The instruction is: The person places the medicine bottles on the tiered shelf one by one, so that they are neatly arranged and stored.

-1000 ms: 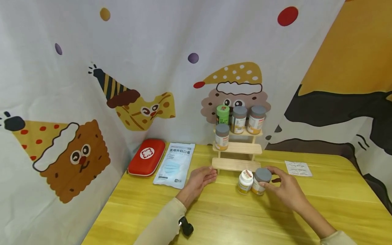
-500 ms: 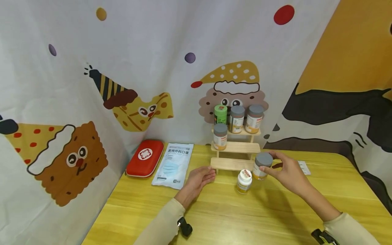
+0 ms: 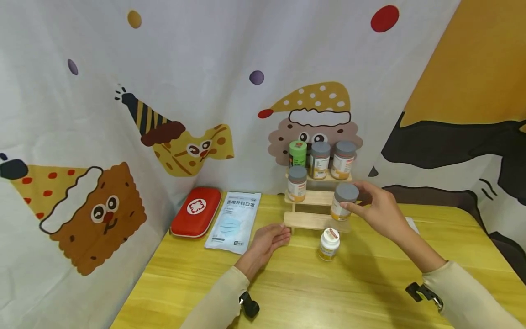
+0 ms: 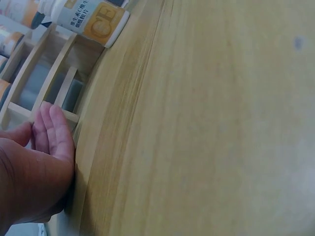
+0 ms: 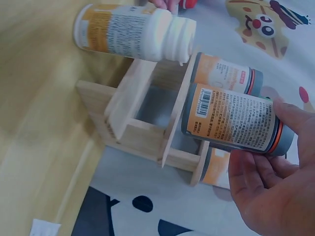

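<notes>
In the head view my right hand (image 3: pixel 380 210) grips a grey-lidded pill bottle (image 3: pixel 340 206) by its lid, thumb on one side and fingers on the other. It is held at the right end of the three-tier wooden rack (image 3: pixel 304 220), level with the middle shelf. My left hand (image 3: pixel 269 242) rests with straight fingers at the left end of the bottom shelf, also seen in the left wrist view. A white pill bottle (image 3: pixel 328 246) stands on the table before the rack. The middle shelf bears another grey-lidded bottle (image 3: pixel 297 185) at its left.
On the top shelf stand a green-capped bottle (image 3: pixel 297 154) and two grey-lidded bottles (image 3: pixel 320 162). Left of the rack lie a red zip case (image 3: pixel 196 212) and a mask packet (image 3: pixel 234 224). A white blister pack (image 3: pixel 412 224) shows partly behind the right hand. A printed cloth hangs behind.
My right hand has lifted the grey-lidded bottle from beside the white bottle and carried it up to the rack's middle shelf level. The left hand has kept its place.
</notes>
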Tool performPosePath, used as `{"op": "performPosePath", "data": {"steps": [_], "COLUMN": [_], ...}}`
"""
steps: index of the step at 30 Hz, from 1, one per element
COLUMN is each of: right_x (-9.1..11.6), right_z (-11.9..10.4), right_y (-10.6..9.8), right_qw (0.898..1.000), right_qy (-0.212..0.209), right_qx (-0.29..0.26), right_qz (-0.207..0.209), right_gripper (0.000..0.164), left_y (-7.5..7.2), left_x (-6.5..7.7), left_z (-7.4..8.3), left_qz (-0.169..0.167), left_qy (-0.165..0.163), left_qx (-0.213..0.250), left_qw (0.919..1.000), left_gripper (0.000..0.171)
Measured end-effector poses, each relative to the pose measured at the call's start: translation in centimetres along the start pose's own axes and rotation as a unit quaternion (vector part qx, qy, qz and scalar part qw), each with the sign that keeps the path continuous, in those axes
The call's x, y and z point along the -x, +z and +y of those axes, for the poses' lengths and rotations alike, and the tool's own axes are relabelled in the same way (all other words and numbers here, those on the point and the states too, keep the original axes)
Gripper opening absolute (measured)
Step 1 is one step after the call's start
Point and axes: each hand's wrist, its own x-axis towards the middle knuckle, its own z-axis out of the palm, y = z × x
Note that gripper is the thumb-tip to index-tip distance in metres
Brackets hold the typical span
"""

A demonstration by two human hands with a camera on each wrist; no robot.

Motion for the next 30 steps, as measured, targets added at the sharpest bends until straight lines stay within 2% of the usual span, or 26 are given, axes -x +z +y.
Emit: {"op": "performPosePath", "data": {"steps": [12,15,26,30], "right_x": [-3.3,-3.9,-5.4,-5.7], "right_z": [-1.1,-1.2,-1.0,-0.8], "right_y": [1.9,2.6,4.8,5.5], "right_qw": [0.997,0.996,0.996,0.996], "right_qy": [0.036,0.041,0.025,0.024], "right_qx": [-0.066,-0.071,-0.081,-0.067], "right_qz": [0.021,0.023,0.04,0.045], "right_gripper": [0.069,0.071,0.061,0.06], "left_y": [0.2,0.2,0.3,0.3], "left_x": [0.0,-0.1,0.0,0.0], "left_z": [0.3,0.3,0.1,0.1], "left_qz": [0.007,0.007,0.007,0.007], "left_qy": [-0.002,-0.004,-0.01,-0.01], "left_qx": [0.0,0.0,0.001,0.001], "left_qw": [1.0,1.0,0.9999,0.9999], "left_gripper": [0.039,0.038,0.037,0.037]}}
